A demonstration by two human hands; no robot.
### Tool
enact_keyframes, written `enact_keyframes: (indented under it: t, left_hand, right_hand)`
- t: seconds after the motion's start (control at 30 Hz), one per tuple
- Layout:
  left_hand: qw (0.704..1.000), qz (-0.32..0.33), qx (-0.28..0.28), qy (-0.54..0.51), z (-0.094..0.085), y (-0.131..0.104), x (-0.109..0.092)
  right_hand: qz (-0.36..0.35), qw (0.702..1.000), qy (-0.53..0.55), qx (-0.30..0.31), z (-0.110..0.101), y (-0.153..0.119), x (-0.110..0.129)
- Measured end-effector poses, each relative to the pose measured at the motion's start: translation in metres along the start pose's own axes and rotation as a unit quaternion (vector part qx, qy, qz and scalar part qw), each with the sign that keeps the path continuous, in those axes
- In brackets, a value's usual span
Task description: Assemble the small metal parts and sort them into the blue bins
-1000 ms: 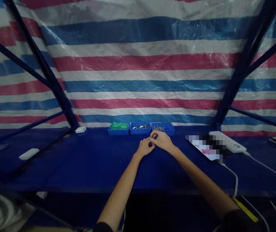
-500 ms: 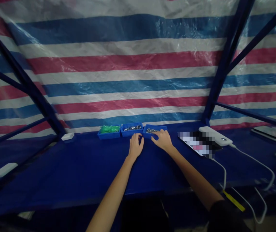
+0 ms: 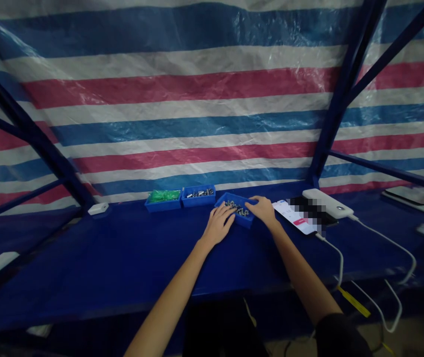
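Observation:
A blue tray of small metal parts [image 3: 246,221] stands at an angle on the blue table, between my two hands. My left hand [image 3: 219,224] is at its left front edge, fingers partly spread, fingertips over the rim. On the right side, my right hand [image 3: 264,210] has its thumb and fingers around the tray's right rim. Left of it stand a second blue tray [image 3: 199,201] with metal pieces and a third blue tray [image 3: 164,206] holding a green plastic bag [image 3: 163,195].
Right of the trays lie a lit phone [image 3: 295,217] and a white power bank [image 3: 327,204] with white cables. A scale [image 3: 416,198] sits far right. White boxes [image 3: 98,208] lie at the left. Blue frame posts rise before a striped sheet.
The right-hand tray has turned and come nearer, away from the other two. My right hand has moved right onto its rim, and my left hand has moved right to its front edge.

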State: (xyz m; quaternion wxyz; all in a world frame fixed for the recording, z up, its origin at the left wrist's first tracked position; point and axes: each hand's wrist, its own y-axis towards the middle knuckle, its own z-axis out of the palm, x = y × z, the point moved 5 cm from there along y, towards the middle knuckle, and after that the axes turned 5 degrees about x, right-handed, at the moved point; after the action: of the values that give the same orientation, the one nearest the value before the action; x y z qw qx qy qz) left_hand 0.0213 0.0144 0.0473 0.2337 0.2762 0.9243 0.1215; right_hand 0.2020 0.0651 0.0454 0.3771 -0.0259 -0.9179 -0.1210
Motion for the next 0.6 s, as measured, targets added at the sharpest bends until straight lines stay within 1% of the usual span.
enact_keyframes:
  t: [0.1,0.17,0.27,0.33,0.4,0.47,0.6]
  left_hand:
    - [0.999,-0.018,-0.015,-0.024,0.002,0.002,0.008]
    - [0.999,-0.023,-0.029,-0.019,0.002,0.002,0.011]
    - [0.999,-0.025,-0.045,0.003,0.002,0.0,0.014]
    - [0.998,-0.036,-0.043,0.009,0.003,-0.001,0.017]
    - [0.998,-0.048,-0.034,0.011,0.004,-0.001,0.02]
    - [0.998,-0.056,-0.024,0.012,0.005,-0.001,0.021]
    - [0.998,-0.06,-0.015,0.012,0.004,-0.002,0.021]
  right_hand:
    - [-0.008,0.999,0.03,-0.007,-0.004,-0.001,-0.001]
    - [-0.027,0.998,0.061,-0.01,-0.005,-0.002,0.001]
    - [-0.081,0.988,0.12,-0.049,-0.007,-0.005,0.009]
    - [-0.123,0.977,0.158,-0.079,-0.006,-0.007,0.014]
    - [-0.148,0.965,0.195,-0.095,-0.004,-0.008,0.017]
    - [-0.152,0.956,0.231,-0.099,-0.002,-0.008,0.016]
    - [-0.141,0.944,0.286,-0.085,0.002,-0.006,0.011]
